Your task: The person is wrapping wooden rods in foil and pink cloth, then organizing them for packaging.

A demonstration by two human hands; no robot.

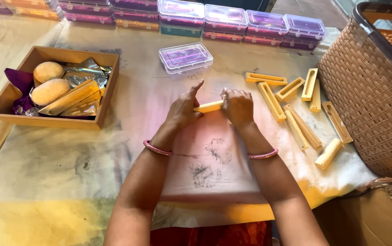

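Observation:
My left hand [183,110] and my right hand [238,107] both grip one long yellow wooden mould [208,107], each at one end, over the cloth-covered table [114,150]. The left forefinger points up and away. Both wrists wear pink bangles. To the right of my hands lie several more yellow wooden moulds [291,109], scattered flat on the cloth. A clear plastic box with a purple inside [185,57] lies just beyond my hands.
A wooden tray [5,98] at the left holds two pale dough balls [49,81], foil wrappers and a yellow mould. A row of stacked clear boxes [232,23] lines the far edge. A tan woven basket [378,91] stands at the right.

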